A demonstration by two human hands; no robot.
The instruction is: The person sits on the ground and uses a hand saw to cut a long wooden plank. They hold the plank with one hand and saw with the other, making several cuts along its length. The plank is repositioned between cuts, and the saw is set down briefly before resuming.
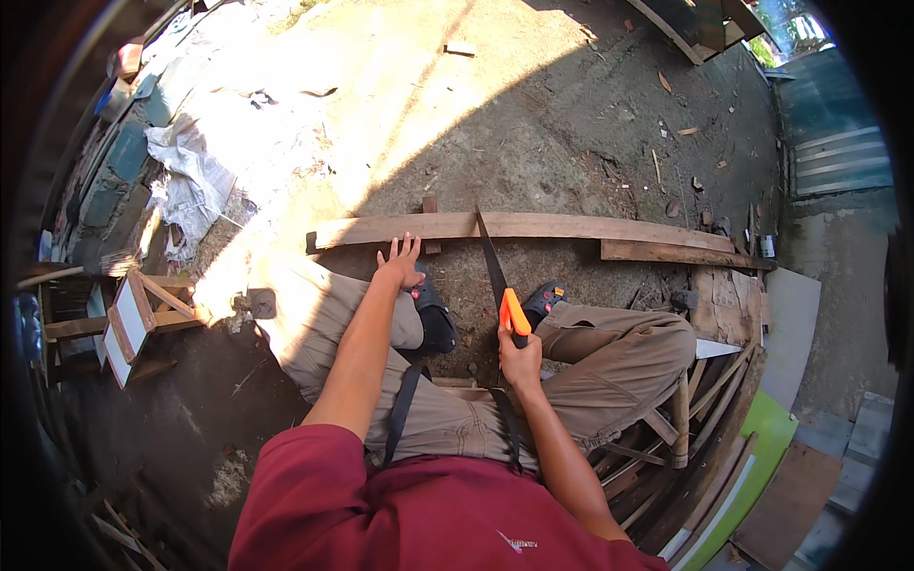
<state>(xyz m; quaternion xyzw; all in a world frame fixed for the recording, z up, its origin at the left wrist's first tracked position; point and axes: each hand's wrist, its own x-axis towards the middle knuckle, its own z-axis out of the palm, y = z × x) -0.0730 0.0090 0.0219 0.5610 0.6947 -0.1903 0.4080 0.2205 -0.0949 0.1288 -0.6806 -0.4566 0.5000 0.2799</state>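
Observation:
A long wooden plank [562,226] lies crosswise in front of my feet, with a small wood block [430,205] under it. My left hand [402,263] rests on the plank's near edge, left of the middle, with its fingers spread. In my right hand [520,358] is the orange and black handle of a hand saw [493,266], the fingers wrapped round it. The saw's dark blade points away from me, and its far end meets the plank to the right of my left hand. Whether the teeth have cut into the wood cannot be seen.
A second board [657,252] lies along the plank's right part. Small wooden frames [143,319] stand at the left, near a crumpled white sack [190,181]. Scrap wood and a green panel [752,457] are piled at my right. A wood offcut [460,48] lies on the ground ahead.

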